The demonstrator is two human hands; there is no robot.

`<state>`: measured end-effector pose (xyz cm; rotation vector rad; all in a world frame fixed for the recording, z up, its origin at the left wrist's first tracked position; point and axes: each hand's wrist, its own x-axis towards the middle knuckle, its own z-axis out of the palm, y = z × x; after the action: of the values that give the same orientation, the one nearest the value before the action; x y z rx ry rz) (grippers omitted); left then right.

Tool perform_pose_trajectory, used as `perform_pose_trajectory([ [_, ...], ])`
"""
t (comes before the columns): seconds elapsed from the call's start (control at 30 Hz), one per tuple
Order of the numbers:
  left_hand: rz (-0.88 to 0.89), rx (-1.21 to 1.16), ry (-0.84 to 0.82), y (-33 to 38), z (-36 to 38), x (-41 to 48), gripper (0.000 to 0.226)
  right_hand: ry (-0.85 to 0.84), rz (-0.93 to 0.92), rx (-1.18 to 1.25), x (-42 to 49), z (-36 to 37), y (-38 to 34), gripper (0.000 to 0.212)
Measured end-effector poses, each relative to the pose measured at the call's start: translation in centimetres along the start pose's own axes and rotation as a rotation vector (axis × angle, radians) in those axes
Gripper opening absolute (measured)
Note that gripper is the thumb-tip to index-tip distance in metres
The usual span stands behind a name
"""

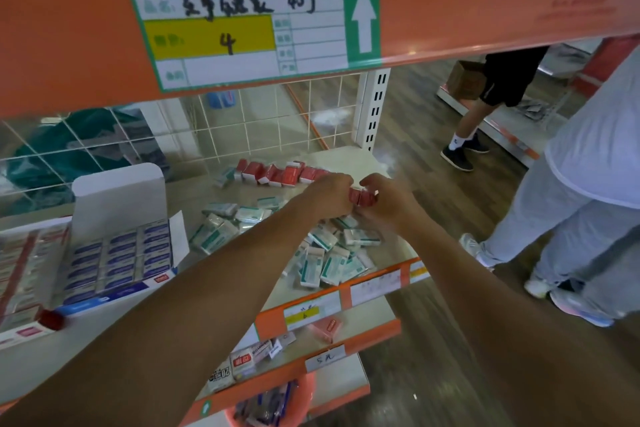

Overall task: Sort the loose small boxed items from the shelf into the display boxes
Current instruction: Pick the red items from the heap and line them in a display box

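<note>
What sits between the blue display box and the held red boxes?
Head view: loose green-and-white boxes scattered on the shelf lie between the blue display box and the red boxes.

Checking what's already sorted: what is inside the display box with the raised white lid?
Rows of blue-labelled small boxes fill the display box, lying side by side. Whether more layers lie beneath them is hidden.

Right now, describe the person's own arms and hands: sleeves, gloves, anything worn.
The left forearm and right forearm are bare to the frame's edge, no sleeves. The left hand and right hand wear no gloves; neither wrist carries a watch or band. Rings cannot be told.
</note>
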<state>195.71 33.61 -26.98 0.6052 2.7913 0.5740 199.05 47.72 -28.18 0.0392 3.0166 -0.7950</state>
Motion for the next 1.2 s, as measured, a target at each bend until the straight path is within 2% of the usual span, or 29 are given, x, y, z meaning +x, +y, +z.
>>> perform_pose_trajectory([
  [0.03, -0.004, 0.012, -0.016, 0.2, -0.2, 0.1, 0.028, 0.001, -0.008, 0.012, -0.1, -0.1, 0.0, 0.054],
  [0.17, -0.014, -0.008, 0.007, 0.5, -0.7, 0.0, 0.046, 0.014, -0.029, 0.042, -0.5, -0.4, 0.3, 0.051],
  [0.3, 0.011, -0.080, 0.051, 0.0, -1.1, -1.3, 0.051, 0.048, -0.070, 0.115, -1.5, -1.0, 0.0, 0.053],
  [0.53, -0.035, -0.331, 0.115, -2.1, -3.1, -4.7, 0.056, 0.073, -0.246, 0.226, -2.2, -1.4, -3.8, 0.048],
  [0.7, -0.074, -0.426, 0.214, -4.4, -5.4, -7.3, 0.053, 0.062, -0.384, 0.282, -2.6, -1.7, -8.2, 0.047],
  [0.93, -0.155, -0.626, 0.248, -8.0, -7.9, -12.2, 0.050, 0.074, -0.603, 0.216, -2.9, 0.6, -12.1, 0.024],
  [1.2, -0.275, -0.955, 0.265, -12.4, -9.2, -16.5, 0.056, 0.049, -0.549, 0.285, -3.8, 3.6, -16.8, 0.023],
])
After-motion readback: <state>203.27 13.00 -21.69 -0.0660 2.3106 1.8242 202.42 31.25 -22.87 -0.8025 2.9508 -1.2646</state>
